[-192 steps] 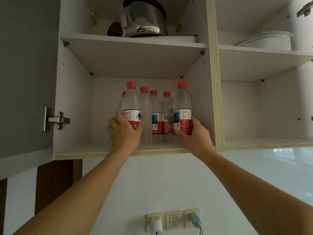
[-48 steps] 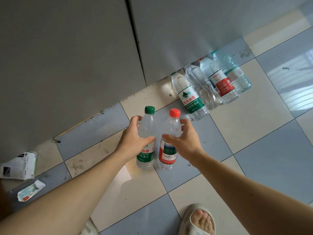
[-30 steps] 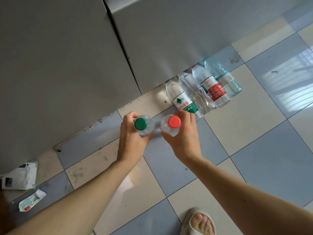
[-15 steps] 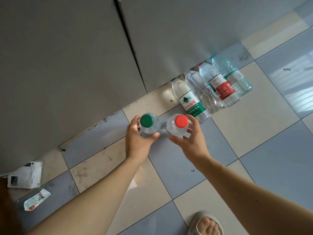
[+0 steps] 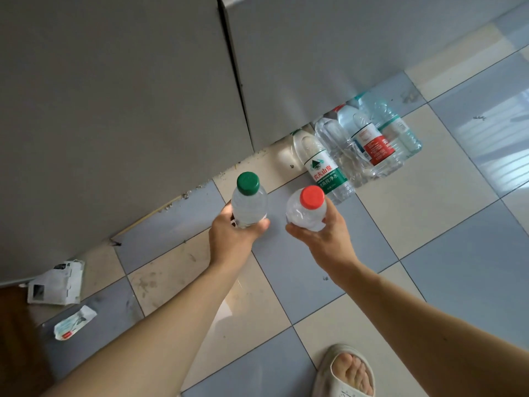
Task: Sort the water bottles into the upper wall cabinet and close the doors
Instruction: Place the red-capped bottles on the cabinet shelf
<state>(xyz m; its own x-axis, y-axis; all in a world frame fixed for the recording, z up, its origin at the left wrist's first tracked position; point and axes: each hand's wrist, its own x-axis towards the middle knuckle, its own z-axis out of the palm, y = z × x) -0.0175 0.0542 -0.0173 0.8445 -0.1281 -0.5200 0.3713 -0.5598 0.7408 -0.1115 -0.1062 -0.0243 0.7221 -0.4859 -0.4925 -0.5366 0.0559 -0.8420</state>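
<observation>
1. The left hand [image 5: 233, 239] grasps a green-capped water bottle [image 5: 248, 200], its fingers and thumb curled round the lower body of the bottle, which is held over the floor with its cap towards the camera

2. The right hand [image 5: 320, 239] grasps a red-capped water bottle [image 5: 307, 209] in the same way, the fingers wrapped round the body below the shoulder and the cap likewise facing up at the camera

3. The two held bottles sit side by side with a gap between them, the green-capped one to the left and slightly higher in the view

4. Further bottles lie on their sides on the tiled floor [image 5: 446, 253] against the foot of the grey cabinet doors [image 5: 114, 110]: a green-labelled bottle [image 5: 323, 170], a clear crumpled bottle [image 5: 343, 150] beside it, a red-labelled bottle [image 5: 372, 141] and a pale green-banded bottle [image 5: 398, 130] at the far end, each touching or just beside its neighbour

5. The necks of these lying bottles point towards the cabinet, and their caps are partly hidden under its edge

6. To the left on the floor lie a crumpled white carton [image 5: 55, 285] and, nearer the camera, a small torn wrapper [image 5: 74, 322], apart from each other

7. At the bottom of the view a foot in a pale slipper [image 5: 346, 371] stands on the tiles, below the right forearm
</observation>
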